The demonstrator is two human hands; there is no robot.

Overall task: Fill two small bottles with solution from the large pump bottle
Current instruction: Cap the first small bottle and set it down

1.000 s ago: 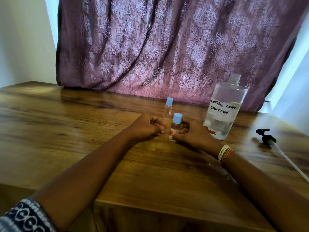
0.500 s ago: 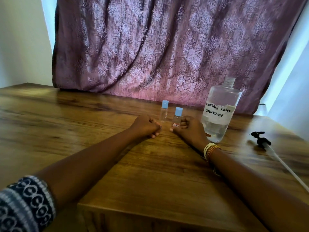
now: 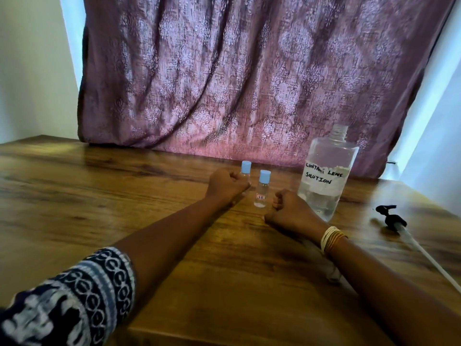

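Two small clear bottles with light blue caps stand upright on the wooden table [image 3: 74, 196]. The near one [image 3: 262, 193] carries a small label and stands free between my hands. The far one [image 3: 245, 171] is partly hidden behind my left hand [image 3: 227, 186], which rests as a fist holding nothing. My right hand [image 3: 291, 211] is also a closed fist on the table, just right of the near bottle, apart from it. The large clear bottle [image 3: 326, 176], labelled "contact lens solution", stands uncapped to the right, about a third full.
The black pump head with its long white tube [image 3: 394, 221] lies on the table at the far right. A purple patterned curtain [image 3: 249, 83] hangs behind the table's back edge. The table's front edge runs just below my forearms.
My right hand has let go of the near small bottle and drawn back from it. The left hand stays a fist. The camera has tilted up slightly.
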